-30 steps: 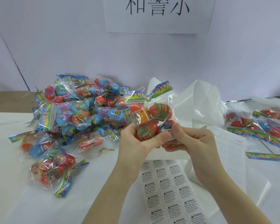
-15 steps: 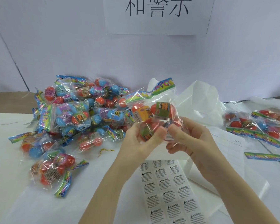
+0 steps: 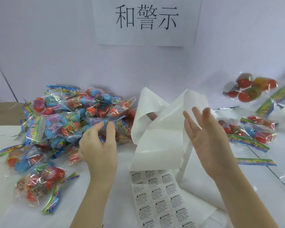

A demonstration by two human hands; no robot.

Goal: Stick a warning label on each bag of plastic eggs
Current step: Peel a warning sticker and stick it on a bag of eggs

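Beyond right hand (image 3: pixel 206 139), airborne bag (image 3: pixel 252 91); palm open.

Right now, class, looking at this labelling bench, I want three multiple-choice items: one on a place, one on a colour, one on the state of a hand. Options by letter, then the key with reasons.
1. Where is the sheet of warning labels?
A. near edge, between the forearms
B. on the big pile of egg bags
C. taped to the wall

2. What colour is the sign's lettering?
A. red
B. black
C. blue

3. How is the right hand?
A. gripping a bag
B. pinching a label
C. open, fingers spread, holding nothing

Key: 1 A, it lies flat between the forearms. 2 B, dark strokes on white paper. 3 C, the blurred bag in mid-air is clear of it.
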